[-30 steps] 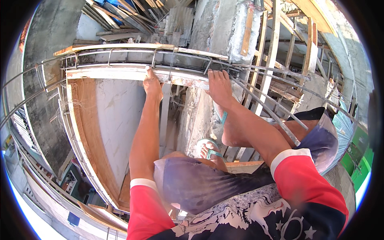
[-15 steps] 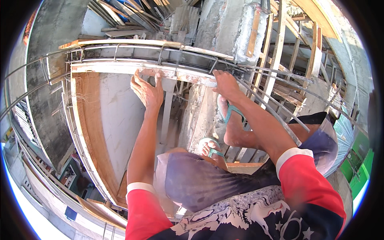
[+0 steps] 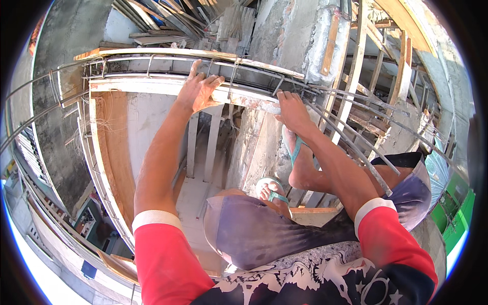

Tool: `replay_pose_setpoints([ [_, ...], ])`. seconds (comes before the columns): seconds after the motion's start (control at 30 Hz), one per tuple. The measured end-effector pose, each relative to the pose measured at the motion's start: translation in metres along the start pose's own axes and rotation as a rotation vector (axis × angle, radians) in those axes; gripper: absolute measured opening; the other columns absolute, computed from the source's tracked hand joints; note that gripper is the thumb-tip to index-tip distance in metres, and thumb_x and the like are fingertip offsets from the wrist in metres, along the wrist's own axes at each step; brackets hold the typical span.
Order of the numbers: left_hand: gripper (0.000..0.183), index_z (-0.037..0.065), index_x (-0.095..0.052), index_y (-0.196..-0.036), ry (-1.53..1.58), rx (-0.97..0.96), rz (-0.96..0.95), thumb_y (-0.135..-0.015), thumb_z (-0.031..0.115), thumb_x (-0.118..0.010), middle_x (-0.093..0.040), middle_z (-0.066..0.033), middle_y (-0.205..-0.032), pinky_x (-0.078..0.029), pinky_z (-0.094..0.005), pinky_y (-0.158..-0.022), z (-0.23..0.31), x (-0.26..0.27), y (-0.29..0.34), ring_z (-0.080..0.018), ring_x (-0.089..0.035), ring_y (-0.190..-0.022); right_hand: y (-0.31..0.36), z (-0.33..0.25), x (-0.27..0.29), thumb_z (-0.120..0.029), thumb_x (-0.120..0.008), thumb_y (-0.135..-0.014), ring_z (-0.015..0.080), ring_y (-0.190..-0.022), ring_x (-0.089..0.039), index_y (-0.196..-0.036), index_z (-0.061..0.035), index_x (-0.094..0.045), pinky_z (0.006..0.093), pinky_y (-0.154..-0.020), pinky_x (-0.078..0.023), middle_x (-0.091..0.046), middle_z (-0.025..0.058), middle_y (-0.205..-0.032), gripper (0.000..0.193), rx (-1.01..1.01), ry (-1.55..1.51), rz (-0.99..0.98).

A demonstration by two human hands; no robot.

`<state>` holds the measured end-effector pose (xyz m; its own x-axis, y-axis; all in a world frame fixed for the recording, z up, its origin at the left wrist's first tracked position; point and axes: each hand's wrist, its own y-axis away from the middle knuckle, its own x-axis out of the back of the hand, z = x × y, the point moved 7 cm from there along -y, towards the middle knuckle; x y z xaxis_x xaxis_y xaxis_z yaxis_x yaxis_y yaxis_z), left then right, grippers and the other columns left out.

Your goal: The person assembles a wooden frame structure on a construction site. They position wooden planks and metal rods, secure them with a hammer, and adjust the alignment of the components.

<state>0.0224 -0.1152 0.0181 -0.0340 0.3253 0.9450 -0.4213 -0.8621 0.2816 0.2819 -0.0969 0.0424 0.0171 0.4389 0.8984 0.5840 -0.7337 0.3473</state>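
Note:
A long, pale wooden board [image 3: 137, 85] runs across in front of me, forming the near side of a narrow trough. My left hand [image 3: 199, 91] is at its middle, several fingers bent over the top edge and one finger stretched forward toward the steel rebar cage [image 3: 148, 66]. Near the board's right end, my right hand [image 3: 295, 111] grips the edge, with the fingers on top and the thumb lower down. Beyond the cage lies a second wooden board [image 3: 218, 54]. The undersides of both hands are hidden.
Below the board is a deep opening with wooden props [image 3: 212, 142]. My sandalled foot [image 3: 273, 194] stands near a rough concrete wall [image 3: 249, 145]. Long rebar ends [image 3: 363, 160] jut out at right, beside timber framing [image 3: 351, 81]. Scrap planks [image 3: 168, 23] are piled at the far side.
My left hand has moved up and slightly right, from below the board's edge to over its top. My right hand stays on the board's right end, which has shifted slightly right in view.

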Motion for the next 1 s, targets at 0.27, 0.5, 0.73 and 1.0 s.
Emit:
replay_pose_setpoints([
  [0.27,0.082,0.021,-0.062,-0.136,0.076,0.007,0.008,-0.065,0.051,-0.089,-0.072,0.0031,-0.125,-0.007,-0.0532,-0.133,-0.003,0.002,-0.001,-0.0201,-0.069,-0.109,-0.002,-0.107,-0.032,-0.021,-0.068,-0.096,0.0281,-0.084,-0.065,-0.113,0.0028,-0.064,0.0467,-0.086,-0.054,-0.066,0.0134,-0.095,0.03,-0.542,-1.31,-0.256],
  [0.5,0.082,0.022,-0.062,-0.138,0.09,0.045,-0.099,-0.067,0.056,-0.086,-0.073,0.0,-0.125,-0.006,-0.054,-0.132,-0.004,0.001,-0.001,-0.0232,-0.07,-0.111,-0.038,-0.087,-0.011,-0.024,-0.06,-0.099,0.0188,-0.072,-0.059,-0.101,0.0016,-0.072,0.0346,-0.067,-0.048,-0.063,0.0069,-0.082,0.028,-0.298,-1.0,-0.399],
  [0.73,0.082,0.021,-0.061,-0.14,0.078,0.025,-0.096,-0.07,0.061,-0.082,-0.072,-0.0008,-0.124,-0.003,-0.054,-0.132,-0.004,0.002,-0.002,-0.0247,-0.07,-0.11,-0.042,-0.103,-0.013,-0.021,-0.059,-0.101,0.0281,-0.088,-0.067,-0.133,0.0134,-0.054,0.0411,-0.093,-0.059,-0.067,0.0178,-0.108,0.047,-0.477,-1.425,-0.685],
  [1.0,0.081,0.021,-0.062,-0.139,0.078,0.014,-0.073,-0.07,0.058,-0.082,-0.072,-0.0001,-0.123,-0.004,-0.0543,-0.131,-0.003,0.009,0.0,-0.0246,-0.069,-0.109,-0.029,-0.106,-0.047,-0.015,-0.063,-0.104,0.0054,-0.06,-0.045,-0.102,-0.0037,-0.059,0.0328,-0.076,-0.06,-0.044,-0.0061,-0.073,0.012,-0.738,-1.908,-0.789],
])
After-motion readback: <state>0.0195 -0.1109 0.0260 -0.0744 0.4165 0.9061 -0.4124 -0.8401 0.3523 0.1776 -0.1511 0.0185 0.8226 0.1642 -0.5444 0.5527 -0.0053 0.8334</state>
